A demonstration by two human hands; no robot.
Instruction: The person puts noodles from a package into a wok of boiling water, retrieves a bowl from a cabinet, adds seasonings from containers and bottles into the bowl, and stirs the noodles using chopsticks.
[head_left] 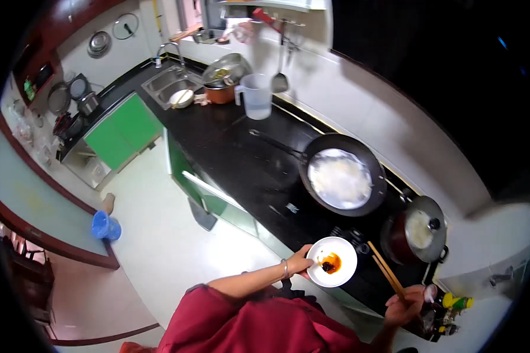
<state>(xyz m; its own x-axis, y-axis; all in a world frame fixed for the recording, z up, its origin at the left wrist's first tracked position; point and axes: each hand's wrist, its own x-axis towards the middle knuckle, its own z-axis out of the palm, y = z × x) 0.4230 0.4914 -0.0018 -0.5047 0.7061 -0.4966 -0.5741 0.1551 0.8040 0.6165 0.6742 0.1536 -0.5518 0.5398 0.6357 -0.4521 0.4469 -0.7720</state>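
My left hand [301, 262] grips the rim of a white bowl [346, 265], which holds reddish-orange oil and a dark lump. To the right, my right hand [404, 305] is closed round a pair of wooden chopsticks [387, 270], their tips pointing up and left beside the bowl. Beyond the bowl, a black wok [376, 197] contains pale, whitish food in liquid [340, 178]. A dark red pot [398, 238] with a glass lid [419, 229] stands right of the wok, near the chopsticks.
The black counter [218, 147] runs back to a sink [169, 84]. On it are a plastic jug [257, 97], an orange-brown pot [221, 95] and a small white bowl [181, 99]. Bottles [457, 302] stand at the right end. A blue bin [106, 226] is on the floor.
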